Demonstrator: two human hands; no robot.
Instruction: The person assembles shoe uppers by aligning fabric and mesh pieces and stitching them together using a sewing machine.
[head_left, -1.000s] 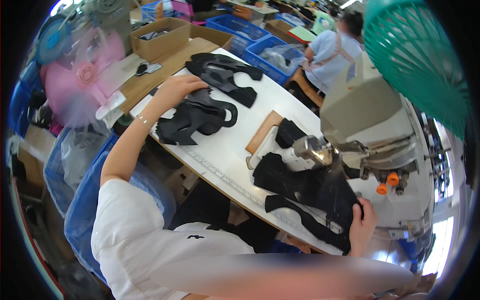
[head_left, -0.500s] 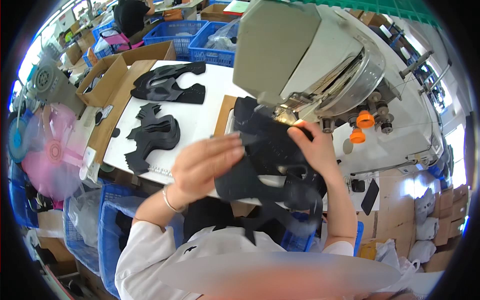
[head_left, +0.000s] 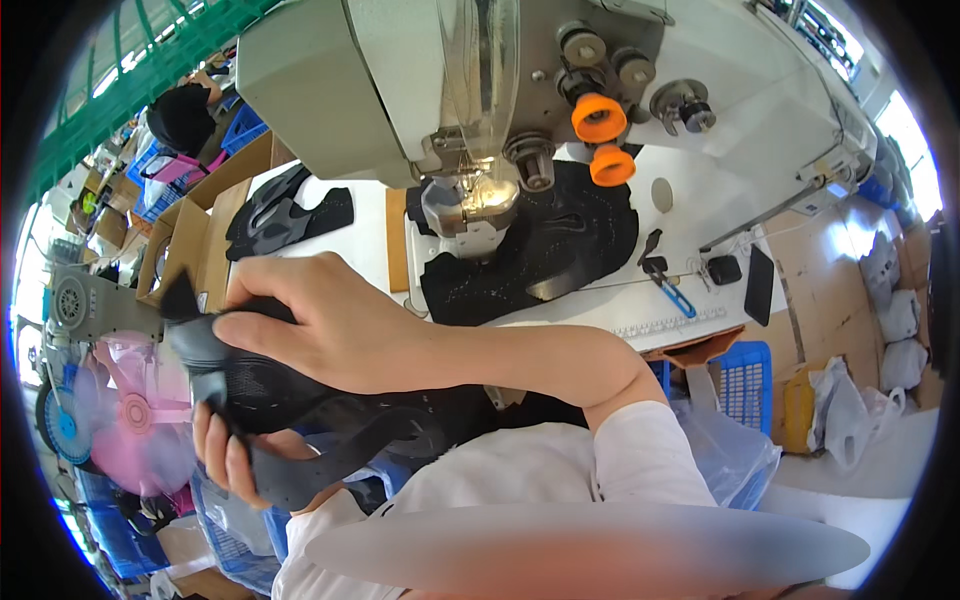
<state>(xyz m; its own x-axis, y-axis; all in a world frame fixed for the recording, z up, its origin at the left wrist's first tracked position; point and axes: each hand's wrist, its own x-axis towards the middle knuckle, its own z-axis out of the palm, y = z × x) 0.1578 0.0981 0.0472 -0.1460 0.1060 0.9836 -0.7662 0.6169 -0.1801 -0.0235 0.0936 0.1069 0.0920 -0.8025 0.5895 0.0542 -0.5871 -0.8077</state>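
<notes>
Head view: what are the fingers doing?

"The right hand is gripping the top of a black piece, and its thumb is pressing on the side we are seeing. The left hand is curling its fingers around the lower part."

"Where is that piece?"

"Both hands are holding it at the left, near the front of the white shirt. It is bending, and its far end is looking blurry."

"What is lying close by?"

"A flat black piece is lying on the white tabletop, partly under the sewing machine. More dark pieces are resting at the back left. A blue tool is lying to the right."

"And farther out?"

"A pink fan is standing at the left. A blue basket is sitting at the right, lower than the tabletop. Far back on the left, a person is wearing a black top."
</notes>
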